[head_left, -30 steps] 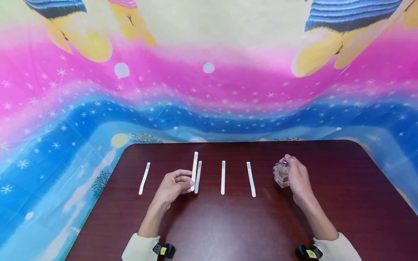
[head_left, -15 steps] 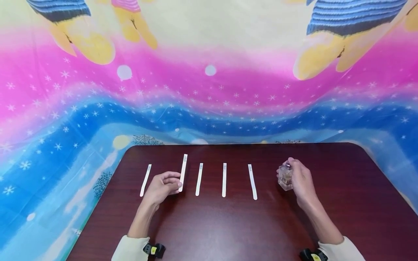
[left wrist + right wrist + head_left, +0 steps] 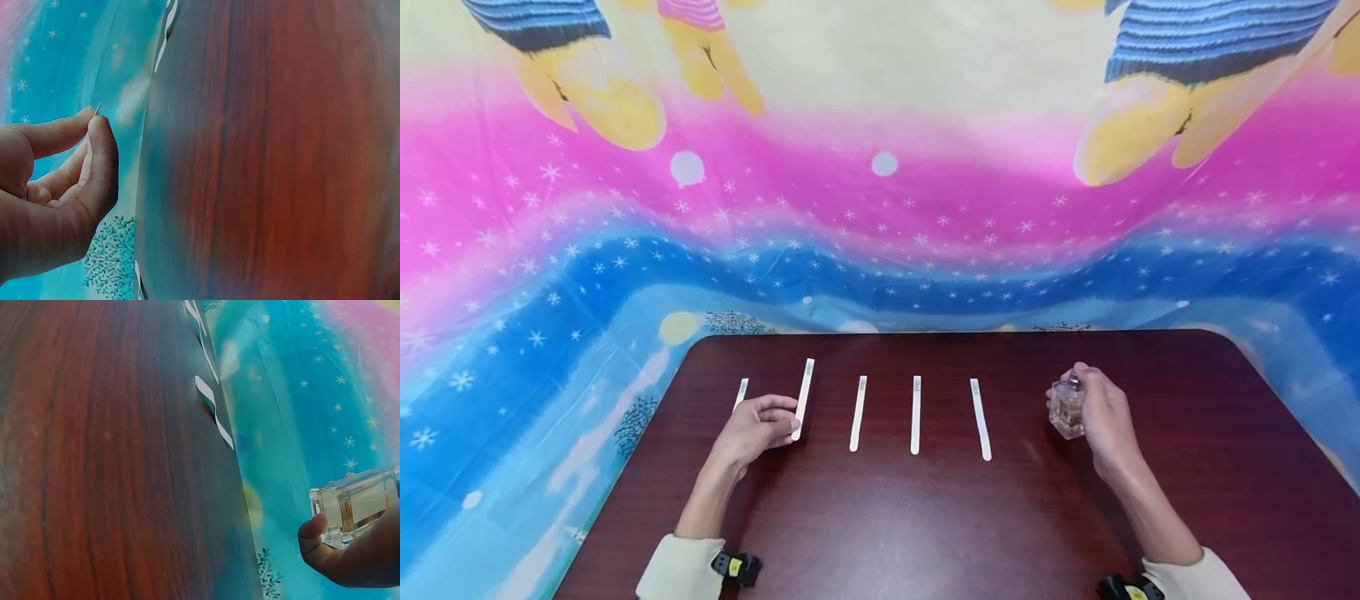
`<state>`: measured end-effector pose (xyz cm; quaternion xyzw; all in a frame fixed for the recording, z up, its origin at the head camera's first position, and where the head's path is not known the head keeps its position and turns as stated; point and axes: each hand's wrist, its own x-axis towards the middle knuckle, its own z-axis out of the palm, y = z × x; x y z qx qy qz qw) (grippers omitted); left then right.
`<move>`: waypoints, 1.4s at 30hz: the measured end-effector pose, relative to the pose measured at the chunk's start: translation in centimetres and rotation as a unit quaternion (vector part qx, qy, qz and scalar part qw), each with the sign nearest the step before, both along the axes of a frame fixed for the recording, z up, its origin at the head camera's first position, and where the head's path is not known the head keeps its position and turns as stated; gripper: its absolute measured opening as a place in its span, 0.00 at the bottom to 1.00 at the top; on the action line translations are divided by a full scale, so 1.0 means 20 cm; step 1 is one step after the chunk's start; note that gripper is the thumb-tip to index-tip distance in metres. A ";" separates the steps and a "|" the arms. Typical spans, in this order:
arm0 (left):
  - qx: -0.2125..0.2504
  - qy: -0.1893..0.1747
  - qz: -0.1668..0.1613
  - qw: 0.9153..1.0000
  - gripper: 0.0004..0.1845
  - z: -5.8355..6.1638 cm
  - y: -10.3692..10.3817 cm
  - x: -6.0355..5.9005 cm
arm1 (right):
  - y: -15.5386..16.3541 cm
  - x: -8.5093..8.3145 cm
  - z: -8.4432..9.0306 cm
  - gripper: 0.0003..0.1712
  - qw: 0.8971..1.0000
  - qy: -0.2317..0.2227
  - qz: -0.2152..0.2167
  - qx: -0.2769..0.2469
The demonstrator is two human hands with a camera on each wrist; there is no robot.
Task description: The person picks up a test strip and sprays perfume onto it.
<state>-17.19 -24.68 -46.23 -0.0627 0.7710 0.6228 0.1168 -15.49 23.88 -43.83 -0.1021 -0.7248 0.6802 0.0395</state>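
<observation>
Two hands work over the desk (image 3: pixel 925 533): the left hand (image 3: pixel 752 429) pinches a white strip (image 3: pixel 802 398) toward the left edge, the right hand (image 3: pixel 1101 417) grips a glass bottle (image 3: pixel 1066 407) rightward. Three strips (image 3: pixel 915 414) lie between.

The surface (image 3: pixel 925 517) is dark reddish-brown with a wood grain, and the paper strips (image 3: pixel 915 414) lying on it are white. The bottle (image 3: pixel 1066 408) is clear glass with amber liquid; the backdrop cloth (image 3: pixel 880 208) runs pink to blue, dotted with white snowflakes.

Small print on the paper strips (image 3: pixel 915 414) is unreadable
</observation>
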 end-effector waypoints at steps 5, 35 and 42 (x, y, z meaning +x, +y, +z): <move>-0.010 -0.007 -0.001 1.000 0.21 -0.01 -0.01 -0.01 | 0.01 0.00 0.00 0.24 1.000 -0.001 0.001 -0.020; -0.025 -0.054 0.014 0.998 0.23 -0.04 -0.04 -0.01 | -0.04 0.02 -0.01 0.27 1.000 0.006 -0.003 0.023; -0.040 -0.050 0.012 0.998 0.21 -0.02 -0.03 -0.01 | -0.04 0.02 0.00 0.26 1.000 0.002 0.006 0.015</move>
